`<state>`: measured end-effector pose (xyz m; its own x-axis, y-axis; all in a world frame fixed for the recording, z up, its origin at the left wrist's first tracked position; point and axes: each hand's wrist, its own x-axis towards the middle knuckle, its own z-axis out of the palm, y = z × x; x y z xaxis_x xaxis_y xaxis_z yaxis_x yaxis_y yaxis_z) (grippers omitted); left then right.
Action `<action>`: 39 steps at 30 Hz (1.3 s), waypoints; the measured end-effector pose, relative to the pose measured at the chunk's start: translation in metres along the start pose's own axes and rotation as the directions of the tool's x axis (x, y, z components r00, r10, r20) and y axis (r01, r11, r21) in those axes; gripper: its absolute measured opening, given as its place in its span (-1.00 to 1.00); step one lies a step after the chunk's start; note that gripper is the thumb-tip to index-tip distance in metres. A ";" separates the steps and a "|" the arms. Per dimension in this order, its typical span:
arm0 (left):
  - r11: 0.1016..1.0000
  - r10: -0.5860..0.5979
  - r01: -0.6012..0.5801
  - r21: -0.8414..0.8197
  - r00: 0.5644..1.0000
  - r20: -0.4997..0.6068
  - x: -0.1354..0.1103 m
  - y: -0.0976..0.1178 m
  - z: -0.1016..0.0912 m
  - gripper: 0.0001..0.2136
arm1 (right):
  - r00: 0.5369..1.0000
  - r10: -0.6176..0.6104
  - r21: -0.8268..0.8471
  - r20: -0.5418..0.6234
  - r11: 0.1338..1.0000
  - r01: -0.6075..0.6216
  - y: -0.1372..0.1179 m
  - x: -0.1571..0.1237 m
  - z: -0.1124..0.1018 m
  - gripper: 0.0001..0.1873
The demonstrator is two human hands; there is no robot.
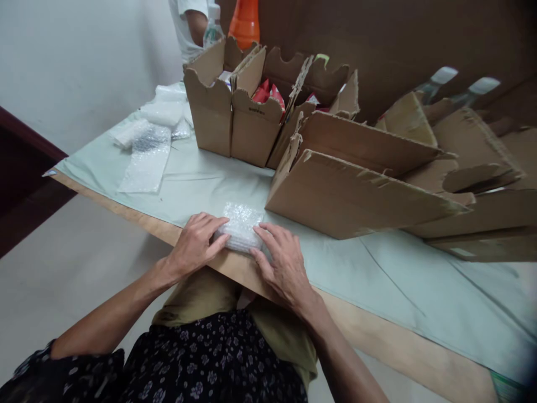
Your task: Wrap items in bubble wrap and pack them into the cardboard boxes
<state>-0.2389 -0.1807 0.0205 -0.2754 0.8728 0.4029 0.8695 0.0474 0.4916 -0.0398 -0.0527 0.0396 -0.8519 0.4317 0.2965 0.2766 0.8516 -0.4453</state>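
Clear bubbled plastic, folded into a layered bundle [241, 232], lay by the near edge of the surface [356, 280]. The left hand [196, 239] and the right hand [284, 260] were curled around its two ends, lightly gripping it between fingers and thumbs. To my eye, doing this well called for even pressure from both sides, so the layers lined up squarely without crushing the bubbles. Working slightly farther in seemed wise too, since the bundle could have slipped off that near edge.
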 end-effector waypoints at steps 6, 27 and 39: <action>0.977 -0.205 0.198 -0.077 0.974 -0.092 0.013 0.003 -0.001 -0.73 | 0.994 -0.038 -0.107 0.101 0.993 0.049 0.003 0.017 0.012 -0.63; 0.266 -0.298 0.524 -0.809 0.843 0.448 -0.017 0.064 0.023 -0.64 | 0.931 0.317 0.754 0.182 0.562 -0.339 0.004 -0.048 -0.032 -0.70; 0.956 0.229 -0.272 -0.107 0.926 -0.301 0.144 0.091 -0.010 -0.65 | 0.857 0.300 0.156 -0.419 0.954 -0.257 0.044 -0.046 -0.222 -0.64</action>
<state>-0.2035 -0.0556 0.1304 -0.1788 0.6730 0.7177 0.8626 -0.2437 0.4433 0.1101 0.0311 0.1944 -0.4613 0.7497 0.4745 0.4134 0.6548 -0.6327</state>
